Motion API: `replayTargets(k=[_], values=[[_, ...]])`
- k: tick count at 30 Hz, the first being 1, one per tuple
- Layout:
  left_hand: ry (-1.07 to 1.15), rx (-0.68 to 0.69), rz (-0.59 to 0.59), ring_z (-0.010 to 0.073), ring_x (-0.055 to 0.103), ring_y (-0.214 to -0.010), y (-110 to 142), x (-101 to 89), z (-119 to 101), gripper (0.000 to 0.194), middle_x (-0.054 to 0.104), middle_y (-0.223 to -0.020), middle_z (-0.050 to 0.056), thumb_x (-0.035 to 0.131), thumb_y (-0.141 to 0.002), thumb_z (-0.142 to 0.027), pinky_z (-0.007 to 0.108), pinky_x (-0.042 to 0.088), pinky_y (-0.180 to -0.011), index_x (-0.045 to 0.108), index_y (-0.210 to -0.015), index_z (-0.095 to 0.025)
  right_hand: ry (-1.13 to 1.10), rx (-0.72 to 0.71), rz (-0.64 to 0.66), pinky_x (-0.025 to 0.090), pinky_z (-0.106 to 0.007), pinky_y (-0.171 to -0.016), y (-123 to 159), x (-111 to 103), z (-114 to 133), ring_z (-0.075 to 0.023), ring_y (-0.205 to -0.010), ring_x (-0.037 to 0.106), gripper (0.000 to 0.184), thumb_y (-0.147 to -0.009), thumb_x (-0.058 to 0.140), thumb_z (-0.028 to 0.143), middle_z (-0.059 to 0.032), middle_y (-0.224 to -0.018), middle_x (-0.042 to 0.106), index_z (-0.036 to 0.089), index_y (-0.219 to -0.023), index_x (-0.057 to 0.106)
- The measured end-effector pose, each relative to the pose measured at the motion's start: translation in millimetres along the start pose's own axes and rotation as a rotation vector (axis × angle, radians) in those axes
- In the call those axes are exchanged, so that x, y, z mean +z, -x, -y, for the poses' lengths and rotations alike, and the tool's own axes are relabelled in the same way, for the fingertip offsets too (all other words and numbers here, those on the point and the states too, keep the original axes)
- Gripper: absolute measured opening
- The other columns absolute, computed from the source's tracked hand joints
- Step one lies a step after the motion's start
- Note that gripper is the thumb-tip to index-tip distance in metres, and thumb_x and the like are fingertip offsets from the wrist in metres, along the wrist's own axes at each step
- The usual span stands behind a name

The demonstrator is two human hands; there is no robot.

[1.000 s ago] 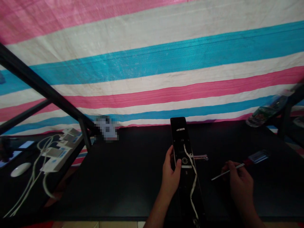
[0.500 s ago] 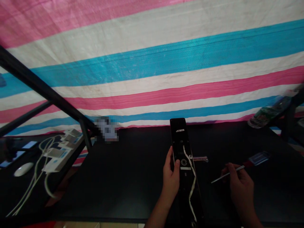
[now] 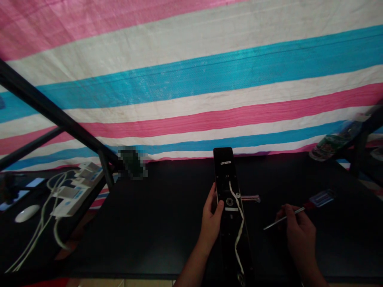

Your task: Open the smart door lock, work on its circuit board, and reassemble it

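Note:
My left hand [image 3: 213,219] is closed around the left edge of a long black door lock panel [image 3: 229,235], thumb on its face. A white cable [image 3: 240,225] runs down the middle of the panel, past a round fitting and white labels. The panel's lower end reaches the bottom of the view. To the right, my right hand [image 3: 299,231] grips a screwdriver [image 3: 321,198] by its metal shaft, with the tip pointing left toward the panel, apart from it. The screwdriver has a clear bluish handle with a red collar.
A small clear packet or stick [image 3: 251,198] lies beside the panel on the black table [image 3: 155,223]. At the back right a plastic bottle [image 3: 329,143] leans over. White power strips [image 3: 72,195] with cables and a white mouse [image 3: 27,213] are at left. Striped sheeting [image 3: 191,83] hangs behind.
The view has shifted very slightly, so the hands, panel and screwdriver appear a little further left. The blurred patch at the back left has turned from light to dark. Both grips are the same.

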State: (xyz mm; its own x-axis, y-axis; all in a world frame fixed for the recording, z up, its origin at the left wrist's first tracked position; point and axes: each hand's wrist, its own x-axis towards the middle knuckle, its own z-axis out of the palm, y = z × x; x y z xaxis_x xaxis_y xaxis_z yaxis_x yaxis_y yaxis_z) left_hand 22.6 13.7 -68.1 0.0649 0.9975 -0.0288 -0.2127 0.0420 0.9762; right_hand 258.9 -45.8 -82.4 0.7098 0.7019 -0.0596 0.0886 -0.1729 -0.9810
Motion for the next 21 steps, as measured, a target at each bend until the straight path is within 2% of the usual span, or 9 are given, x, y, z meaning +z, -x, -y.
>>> replayTargets(k=[4, 7, 9, 11, 13, 15, 18, 19, 21], values=[[-0.067, 0.023, -0.001, 0.0269, 0.041, -0.147, 5, -1.1, 3, 0.066, 0.044, -0.159, 0.009, 0.065, -0.092, -0.048, 0.043, 0.034, -0.122, 0.048, -0.151, -0.026, 0.01, 0.014, 0.004, 0.043, -0.027, -0.05, 0, 1, 4, -0.014, -0.052, 0.054, 0.055, -0.08, 0.066, 0.072, 0.0009, -0.065, 0.062, 0.018, -0.086, 0.062], [-0.129, 0.041, -0.005, 0.0248, 0.041, -0.147, 8, 1.2, 5, 0.063, 0.045, -0.159, 0.008, 0.062, -0.094, -0.047, 0.042, 0.033, -0.122, 0.048, -0.151, -0.026, 0.01, 0.004, 0.005, 0.044, -0.027, -0.051, 0, 2, 6, -0.0139, -0.052, 0.055, 0.055, -0.079, 0.068, 0.073, 0.001, -0.063, 0.061, 0.018, -0.084, 0.061], [-0.175, 0.055, -0.009, 0.0256, 0.048, -0.142, 6, -3.5, 2, 0.055, 0.053, -0.152, 0.009, 0.06, -0.094, -0.047, 0.043, 0.037, -0.12, 0.056, -0.145, -0.026, -0.001, 0.005, -0.003, 0.044, -0.027, -0.05, 0, 2, 5, -0.0138, -0.052, 0.054, 0.055, -0.078, 0.068, 0.072, 0.0009, -0.063, 0.062, 0.018, -0.083, 0.061], [-0.257, 0.09, -0.056, 0.0275, 0.059, -0.131, -4, -21.6, -7, 0.042, 0.065, -0.139, 0.01, 0.058, -0.095, -0.048, 0.045, 0.043, -0.115, 0.07, -0.128, -0.024, -0.017, 0.019, -0.005, 0.044, -0.026, -0.049, 0, 3, 5, -0.0138, -0.051, 0.054, 0.054, -0.078, 0.069, 0.072, 0.0006, -0.063, 0.062, 0.018, -0.084, 0.061], [-0.369, 0.176, -0.197, 0.0292, 0.065, -0.122, -23, -57.8, -24, 0.035, 0.07, -0.131, 0.012, 0.058, -0.094, -0.047, 0.045, 0.05, -0.106, 0.077, -0.108, -0.021, -0.034, 0.031, -0.004, 0.043, -0.026, -0.048, 0, 3, 5, -0.014, -0.051, 0.054, 0.055, -0.078, 0.07, 0.072, 0.0004, -0.063, 0.062, 0.018, -0.085, 0.061], [-0.48, 0.245, -0.473, 0.0285, 0.068, -0.111, -50, -110.4, -44, 0.036, 0.073, -0.12, 0.013, 0.06, -0.091, -0.044, 0.045, 0.054, -0.098, 0.074, -0.112, -0.019, -0.046, 0.031, -0.007, 0.044, -0.026, -0.047, 0, 3, 7, -0.0144, -0.051, 0.054, 0.056, -0.076, 0.07, 0.073, 0.0002, -0.063, 0.062, 0.018, -0.084, 0.061], [-0.65, 0.317, -0.841, 0.0255, 0.067, -0.104, -96, -199.9, -72, 0.036, 0.071, -0.114, 0.012, 0.057, -0.09, -0.037, 0.044, 0.052, -0.098, 0.067, -0.116, -0.014, -0.038, 0.024, 0.0, 0.044, -0.027, -0.047, 1, 2, 10, -0.0144, -0.05, 0.054, 0.057, -0.076, 0.069, 0.074, 0.0, -0.062, 0.061, 0.018, -0.083, 0.061], [-0.719, 0.306, -0.897, 0.0253, 0.066, -0.105, -109, -227.0, -78, 0.038, 0.07, -0.116, 0.012, 0.059, -0.088, -0.035, 0.043, 0.051, -0.099, 0.064, -0.119, -0.014, -0.034, 0.022, 0.004, 0.044, -0.027, -0.046, 2, 2, 10, -0.0145, -0.049, 0.054, 0.057, -0.076, 0.069, 0.074, -0.0001, -0.062, 0.061, 0.018, -0.083, 0.061], [-0.842, 0.241, -0.898, 0.0259, 0.065, -0.106, -128, -271.1, -85, 0.038, 0.07, -0.114, 0.012, 0.063, -0.084, -0.031, 0.043, 0.049, -0.101, 0.063, -0.117, -0.012, -0.033, 0.019, 0.003, 0.044, -0.027, -0.046, 2, 2, 10, -0.015, -0.05, 0.054, 0.058, -0.076, 0.069, 0.074, -0.0006, -0.063, 0.062, 0.017, -0.084, 0.062]])
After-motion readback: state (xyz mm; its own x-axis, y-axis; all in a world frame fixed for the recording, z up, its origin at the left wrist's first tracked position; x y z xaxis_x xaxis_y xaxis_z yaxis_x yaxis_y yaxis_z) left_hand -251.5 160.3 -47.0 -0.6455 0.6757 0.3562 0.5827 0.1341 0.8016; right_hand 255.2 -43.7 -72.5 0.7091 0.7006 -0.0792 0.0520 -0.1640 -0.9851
